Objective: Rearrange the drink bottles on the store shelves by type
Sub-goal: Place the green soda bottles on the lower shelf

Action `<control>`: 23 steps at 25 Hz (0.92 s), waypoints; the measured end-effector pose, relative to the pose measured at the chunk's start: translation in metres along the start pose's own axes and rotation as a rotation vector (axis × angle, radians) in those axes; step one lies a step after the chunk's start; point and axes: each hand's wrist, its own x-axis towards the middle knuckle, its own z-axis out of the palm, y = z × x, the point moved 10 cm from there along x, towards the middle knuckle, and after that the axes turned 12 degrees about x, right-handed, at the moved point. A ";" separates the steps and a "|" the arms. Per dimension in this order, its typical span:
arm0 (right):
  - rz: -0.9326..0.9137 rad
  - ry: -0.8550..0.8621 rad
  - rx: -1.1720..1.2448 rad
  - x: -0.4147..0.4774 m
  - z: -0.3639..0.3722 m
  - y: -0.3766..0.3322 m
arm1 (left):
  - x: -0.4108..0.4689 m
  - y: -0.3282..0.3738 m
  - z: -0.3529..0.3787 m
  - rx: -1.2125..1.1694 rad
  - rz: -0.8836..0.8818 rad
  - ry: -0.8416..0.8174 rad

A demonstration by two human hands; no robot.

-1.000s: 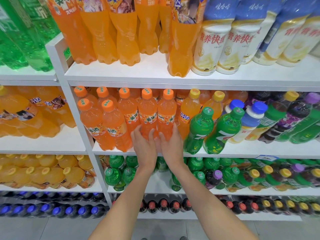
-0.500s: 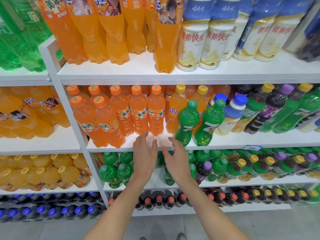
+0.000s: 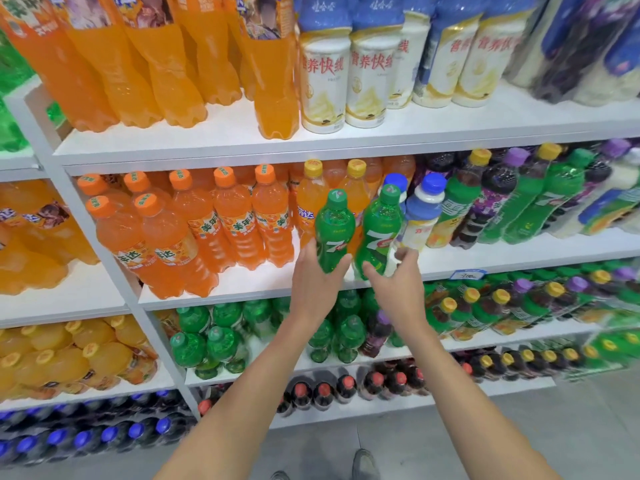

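Two green 7-Up bottles stand side by side at the front of the middle shelf (image 3: 485,252). My left hand (image 3: 317,287) grips the base of the left green bottle (image 3: 335,225), thumb on its right side. My right hand (image 3: 398,285) curls round the base of the right green bottle (image 3: 380,230). Left of them stands a row of orange soda bottles (image 3: 228,216) with orange caps. Two yellow-capped orange bottles (image 3: 311,199) stand just behind the green ones. Blue-capped white milk drink bottles (image 3: 424,209) stand to the right.
Mixed green, purple and yellow-capped bottles (image 3: 519,199) fill the right of the middle shelf. Large orange bottles (image 3: 166,67) and white milk drinks (image 3: 323,84) stand on the top shelf. Green bottles (image 3: 207,337) sit below, and dark cola bottles (image 3: 322,393) lower down.
Both hands moved right from the orange bottles and now grip the two green bottles. The view shifted right and closer to the shelf.
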 end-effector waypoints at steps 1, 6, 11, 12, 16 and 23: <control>-0.013 -0.041 0.034 0.009 0.003 -0.005 | 0.002 0.003 -0.001 -0.022 -0.009 0.023; -0.084 -0.122 0.126 0.038 0.014 -0.016 | 0.008 0.011 -0.003 -0.056 -0.050 0.107; -0.166 -0.207 0.132 0.043 0.015 -0.016 | 0.002 0.014 -0.006 -0.015 -0.075 0.137; -0.156 -0.226 0.154 0.043 0.015 -0.016 | 0.000 0.014 -0.008 -0.018 -0.091 0.125; -0.138 -0.298 0.239 0.025 0.017 -0.022 | -0.016 0.002 -0.018 -0.060 -0.144 0.087; -0.046 -0.413 0.272 -0.026 0.054 -0.016 | -0.064 -0.039 -0.053 -0.172 -0.189 0.099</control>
